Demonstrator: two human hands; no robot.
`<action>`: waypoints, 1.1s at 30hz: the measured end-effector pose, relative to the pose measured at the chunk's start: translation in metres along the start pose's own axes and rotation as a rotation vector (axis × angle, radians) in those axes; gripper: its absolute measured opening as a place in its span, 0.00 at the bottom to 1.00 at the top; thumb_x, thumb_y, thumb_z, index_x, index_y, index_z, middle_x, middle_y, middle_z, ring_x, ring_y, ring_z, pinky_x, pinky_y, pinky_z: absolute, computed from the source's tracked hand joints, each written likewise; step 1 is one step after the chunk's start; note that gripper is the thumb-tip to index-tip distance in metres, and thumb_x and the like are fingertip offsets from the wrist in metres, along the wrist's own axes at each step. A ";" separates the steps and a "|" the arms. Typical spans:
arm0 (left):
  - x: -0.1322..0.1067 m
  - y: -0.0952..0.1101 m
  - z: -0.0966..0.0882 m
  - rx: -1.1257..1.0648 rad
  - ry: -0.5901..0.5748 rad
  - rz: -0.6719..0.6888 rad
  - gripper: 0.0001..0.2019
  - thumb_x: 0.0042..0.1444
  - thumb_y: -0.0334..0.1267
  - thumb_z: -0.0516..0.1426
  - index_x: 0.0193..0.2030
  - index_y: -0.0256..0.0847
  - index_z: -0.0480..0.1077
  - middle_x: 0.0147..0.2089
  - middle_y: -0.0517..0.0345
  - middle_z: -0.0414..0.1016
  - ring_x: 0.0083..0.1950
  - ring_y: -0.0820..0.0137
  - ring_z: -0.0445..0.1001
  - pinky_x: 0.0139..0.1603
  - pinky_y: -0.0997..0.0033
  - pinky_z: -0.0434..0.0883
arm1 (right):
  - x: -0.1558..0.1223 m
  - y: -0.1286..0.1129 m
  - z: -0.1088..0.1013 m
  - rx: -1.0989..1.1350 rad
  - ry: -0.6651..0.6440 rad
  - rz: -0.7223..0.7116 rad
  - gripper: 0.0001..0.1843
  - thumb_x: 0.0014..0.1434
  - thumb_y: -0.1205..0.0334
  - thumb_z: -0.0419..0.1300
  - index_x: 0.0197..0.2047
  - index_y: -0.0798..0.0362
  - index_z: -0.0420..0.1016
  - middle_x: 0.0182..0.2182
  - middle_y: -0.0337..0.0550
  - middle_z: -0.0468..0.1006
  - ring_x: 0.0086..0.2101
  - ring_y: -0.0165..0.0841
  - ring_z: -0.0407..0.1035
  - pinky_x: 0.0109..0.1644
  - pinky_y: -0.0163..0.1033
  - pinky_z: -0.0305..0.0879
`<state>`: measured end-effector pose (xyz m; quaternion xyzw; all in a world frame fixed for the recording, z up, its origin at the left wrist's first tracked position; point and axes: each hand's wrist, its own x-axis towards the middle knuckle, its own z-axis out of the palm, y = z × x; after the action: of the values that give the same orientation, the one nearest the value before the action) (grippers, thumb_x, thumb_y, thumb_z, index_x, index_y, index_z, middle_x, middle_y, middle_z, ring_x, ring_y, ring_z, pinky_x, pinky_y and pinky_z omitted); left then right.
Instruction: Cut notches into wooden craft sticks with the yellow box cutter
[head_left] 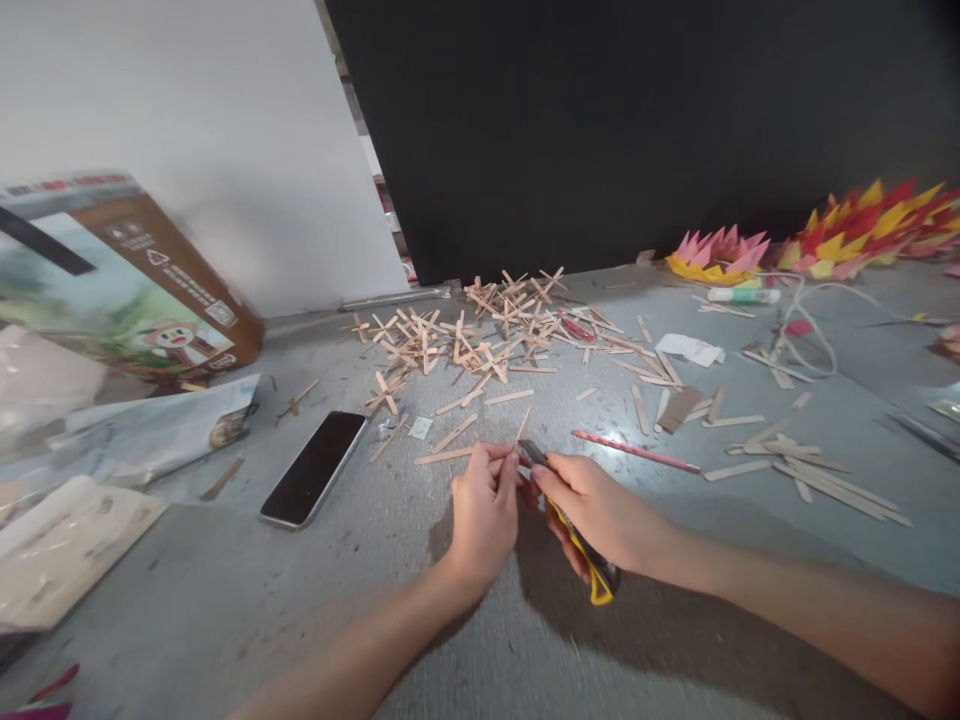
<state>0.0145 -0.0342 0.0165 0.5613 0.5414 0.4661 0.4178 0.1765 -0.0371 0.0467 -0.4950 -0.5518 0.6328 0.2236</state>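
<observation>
Both hands meet mid-frame, low over the grey tabletop point(225, 600). Left hand point(484, 510): fingers pinched on a thin wooden stick point(523, 425), which rises up and slightly right out of the fingertips, long axis near vertical in the head view. Right hand point(600, 510): fingers clenched around a yellow-and-black utility knife point(574, 535). The knife body runs diagonally, butt toward the lower right, nose toward the upper left, its tip right at the base of the stick where the left fingers grip. Knife tip and left fingertips are just beside each other, maybe touching; too small to tell whether the blade is out.

Around:
- red pencil point(636, 452) flat on the tabletop, just right of the hands
- loose sticks point(814, 480) further right
- pile of glued stick crosses point(480, 335) behind the hands, apart from them
- phone point(313, 467) screen up, to the left
- printed box point(127, 280) tilted at far left
- glue stick point(742, 295) and paper flowers point(862, 235) at far right back

Nothing lies between the hands.
</observation>
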 end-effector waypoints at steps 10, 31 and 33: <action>0.002 0.000 0.000 -0.010 0.022 0.010 0.12 0.70 0.49 0.56 0.43 0.42 0.70 0.27 0.58 0.80 0.28 0.65 0.78 0.32 0.71 0.67 | 0.000 -0.005 0.007 0.272 -0.085 0.018 0.16 0.72 0.45 0.52 0.39 0.47 0.57 0.22 0.31 0.72 0.14 0.31 0.69 0.16 0.34 0.65; 0.013 0.001 -0.003 -0.309 -0.161 -0.132 0.22 0.66 0.56 0.59 0.51 0.39 0.65 0.24 0.62 0.78 0.19 0.71 0.72 0.25 0.73 0.71 | 0.026 0.010 -0.038 -0.688 0.487 -0.873 0.11 0.73 0.58 0.60 0.55 0.48 0.78 0.40 0.42 0.86 0.36 0.33 0.79 0.43 0.37 0.70; 0.012 0.001 -0.003 -0.286 -0.199 -0.123 0.20 0.68 0.54 0.57 0.51 0.39 0.66 0.22 0.63 0.76 0.19 0.71 0.72 0.25 0.73 0.71 | 0.033 0.017 -0.042 -0.796 0.445 -0.966 0.10 0.72 0.61 0.61 0.55 0.47 0.77 0.43 0.43 0.86 0.40 0.35 0.81 0.45 0.37 0.71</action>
<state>0.0114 -0.0228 0.0195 0.5054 0.4589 0.4540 0.5726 0.2041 0.0053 0.0224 -0.3557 -0.8440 0.0919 0.3907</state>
